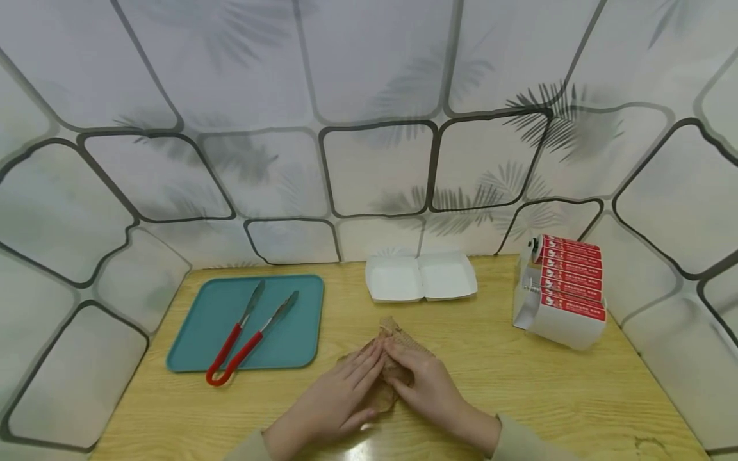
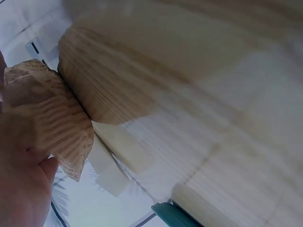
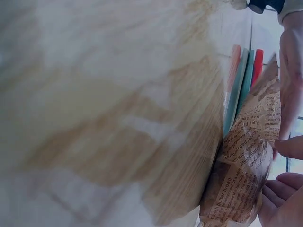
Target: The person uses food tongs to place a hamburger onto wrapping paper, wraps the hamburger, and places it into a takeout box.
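Observation:
A brown food-wrapping paper (image 1: pixel 380 394) printed with newspaper-like text lies crumpled into a bundle on the table, beneath both hands. In the right wrist view the wrapping paper (image 3: pixel 244 175) bulges, and its contents are hidden. My left hand (image 1: pixel 340 394) lies over its left side, fingers straight and close together, tips at the peak of the paper. From the other side my right hand (image 1: pixel 429 381) holds the paper between bent fingers and thumb, its fingertips meeting the left ones. Striped print shows on the paper (image 2: pixel 66 123) in the left wrist view.
On the left, a teal tray (image 1: pixel 196 333) bears red-handled tongs (image 1: pixel 248 346) that overhang its front edge. An open white takeaway box (image 1: pixel 421 278) stands at the back middle. A white carton holding several red-labelled packs (image 1: pixel 571 275) is at the right. Patterned walls (image 1: pixel 380 173) enclose the table.

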A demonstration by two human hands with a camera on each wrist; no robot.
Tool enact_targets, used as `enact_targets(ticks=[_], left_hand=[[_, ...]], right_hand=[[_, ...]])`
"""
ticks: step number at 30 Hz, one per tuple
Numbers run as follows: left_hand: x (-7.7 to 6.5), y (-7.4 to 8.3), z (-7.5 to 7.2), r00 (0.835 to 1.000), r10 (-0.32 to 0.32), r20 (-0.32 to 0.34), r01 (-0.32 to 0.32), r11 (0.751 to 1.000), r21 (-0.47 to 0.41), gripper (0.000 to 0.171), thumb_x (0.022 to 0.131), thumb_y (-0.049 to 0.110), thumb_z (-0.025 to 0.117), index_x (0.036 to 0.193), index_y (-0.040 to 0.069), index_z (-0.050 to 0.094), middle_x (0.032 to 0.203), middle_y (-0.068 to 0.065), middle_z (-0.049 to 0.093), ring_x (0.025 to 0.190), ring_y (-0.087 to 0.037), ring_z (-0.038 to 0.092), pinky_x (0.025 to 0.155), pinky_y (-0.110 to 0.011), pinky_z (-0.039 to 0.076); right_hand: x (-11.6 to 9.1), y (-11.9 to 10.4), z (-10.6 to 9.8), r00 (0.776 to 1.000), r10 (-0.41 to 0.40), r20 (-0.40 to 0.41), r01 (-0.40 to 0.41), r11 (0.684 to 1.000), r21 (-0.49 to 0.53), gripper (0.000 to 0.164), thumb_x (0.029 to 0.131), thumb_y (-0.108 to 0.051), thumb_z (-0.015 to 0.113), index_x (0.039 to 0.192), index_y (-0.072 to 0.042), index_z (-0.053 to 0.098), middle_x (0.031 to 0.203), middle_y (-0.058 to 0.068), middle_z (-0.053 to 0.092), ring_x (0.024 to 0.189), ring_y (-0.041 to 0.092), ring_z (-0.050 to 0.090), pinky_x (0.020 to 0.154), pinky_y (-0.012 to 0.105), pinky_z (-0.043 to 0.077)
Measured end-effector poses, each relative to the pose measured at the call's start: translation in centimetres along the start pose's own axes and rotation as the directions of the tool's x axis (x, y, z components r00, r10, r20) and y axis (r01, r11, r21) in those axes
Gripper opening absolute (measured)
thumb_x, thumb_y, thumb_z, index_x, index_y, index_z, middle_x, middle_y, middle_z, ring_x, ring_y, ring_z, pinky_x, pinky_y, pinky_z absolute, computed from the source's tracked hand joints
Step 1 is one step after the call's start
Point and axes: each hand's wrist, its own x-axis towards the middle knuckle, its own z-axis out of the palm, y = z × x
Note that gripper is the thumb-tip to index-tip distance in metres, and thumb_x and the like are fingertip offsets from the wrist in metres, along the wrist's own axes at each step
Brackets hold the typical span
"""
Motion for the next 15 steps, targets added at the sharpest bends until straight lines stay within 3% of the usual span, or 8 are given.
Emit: enact_targets(ticks=[7,15], left_hand=[[-0.6,0.0,-0.1,0.998,-0.015,0.056,0.015,1.000,0.002,0.075,0.111,0.054,0.046,0.165,0.003,0.036,0.173,-0.014,0.032,0.161,-0.028,0.035,0.129,-0.037,0.039],[-0.5,0.1,-0.1,0.997,-0.018,0.080,0.018,1.000,0.001,0.073,0.111,0.053,0.046,0.164,0.003,0.038,0.172,-0.014,0.036,0.159,-0.028,0.038,0.128,-0.038,0.040]], right_hand=[[-0.1,0.6,-0.1,0.991,-0.131,0.008,0.132,0.988,-0.079,0.061,0.083,-0.009,0.089,0.138,0.003,0.067,0.140,0.015,0.070,0.124,0.030,0.073,0.106,0.047,0.060],[-0.3,1.9,-0.9,0.953,-0.299,0.050,0.303,0.935,-0.182,0.057,0.087,-0.018,0.084,0.140,-0.002,0.068,0.144,0.011,0.069,0.127,0.024,0.072,0.107,0.043,0.060]])
